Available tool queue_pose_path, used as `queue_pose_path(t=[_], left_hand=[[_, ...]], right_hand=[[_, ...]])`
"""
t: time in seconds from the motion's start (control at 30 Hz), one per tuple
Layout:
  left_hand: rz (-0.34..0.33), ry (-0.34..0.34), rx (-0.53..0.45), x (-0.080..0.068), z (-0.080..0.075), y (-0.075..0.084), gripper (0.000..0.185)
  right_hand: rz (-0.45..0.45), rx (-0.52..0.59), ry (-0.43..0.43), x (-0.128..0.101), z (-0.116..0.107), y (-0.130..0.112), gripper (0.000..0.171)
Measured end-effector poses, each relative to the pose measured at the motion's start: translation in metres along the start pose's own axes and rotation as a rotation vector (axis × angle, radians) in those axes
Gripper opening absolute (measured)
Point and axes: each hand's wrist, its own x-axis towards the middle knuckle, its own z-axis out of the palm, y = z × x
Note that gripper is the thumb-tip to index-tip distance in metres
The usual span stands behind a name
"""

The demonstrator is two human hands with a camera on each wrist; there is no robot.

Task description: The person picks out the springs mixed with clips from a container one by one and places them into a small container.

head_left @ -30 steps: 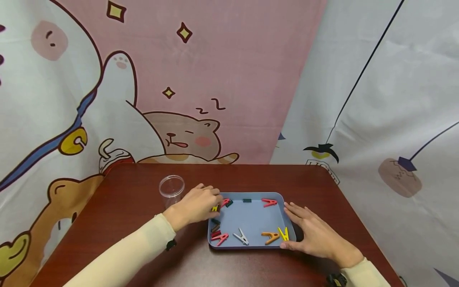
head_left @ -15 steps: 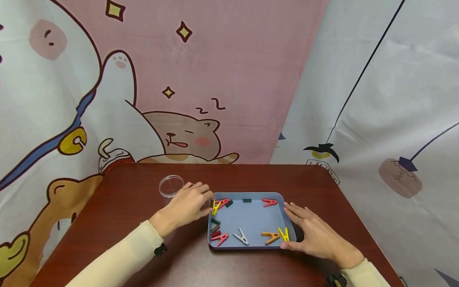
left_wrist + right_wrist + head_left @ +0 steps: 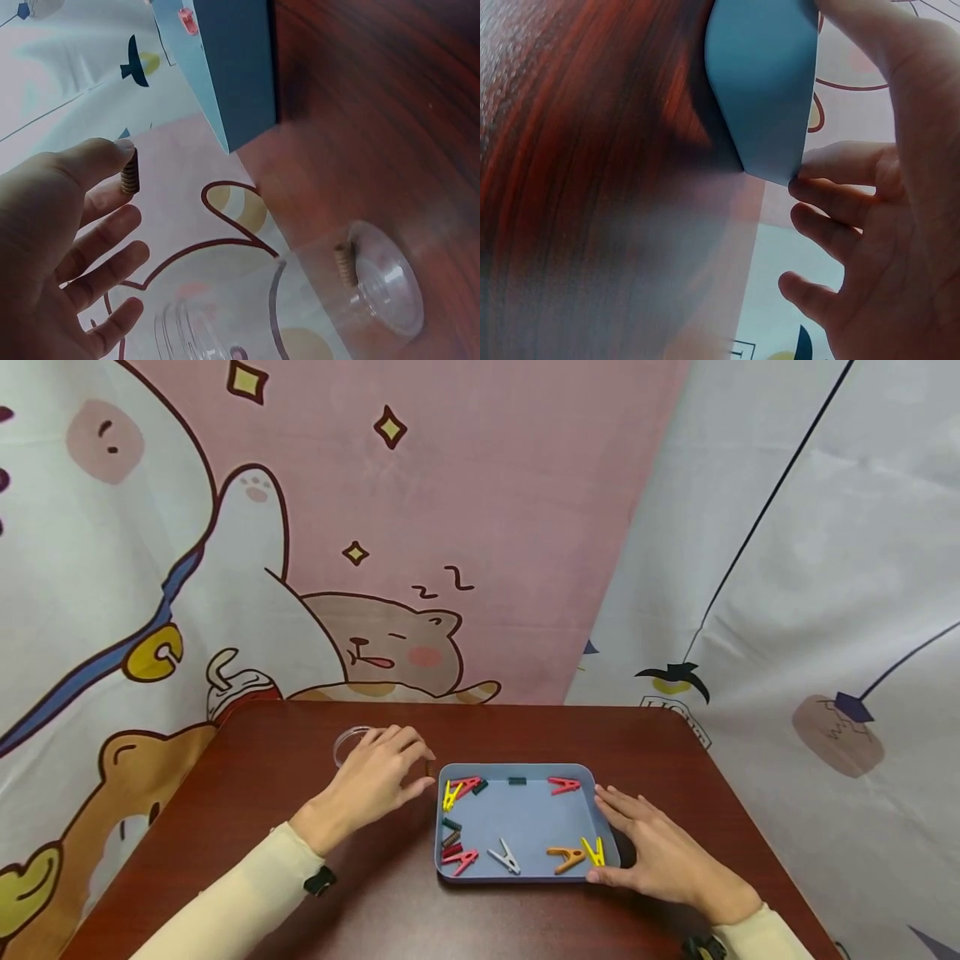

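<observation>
Left hand (image 3: 372,774) raised beside the tray's (image 3: 525,877) far-left corner, thumb and forefinger pinching a small brown spring (image 3: 130,172) above the clear jar (image 3: 375,281); right hand (image 3: 654,847) flat, fingers straight, against the tray's right edge.

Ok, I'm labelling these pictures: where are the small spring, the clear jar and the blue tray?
spring (image 3: 130,172): left wrist view, mid-coil, pinched by left fingertips.
jar (image 3: 386,280): left wrist view, its clear base.
tray (image 3: 525,817): head view, bare floor.

Blue tray (image 3: 525,814) of clothespins between two hands
</observation>
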Motion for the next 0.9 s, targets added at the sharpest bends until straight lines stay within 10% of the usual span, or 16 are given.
queue_pose_path(t=[0.9], left_hand=[[-0.245, 0.073, -0.068, -0.029, -0.023, -0.043, 0.031]], right_hand=[[0.017, 0.014, -0.005, 0.002, 0.001, -0.002, 0.123]])
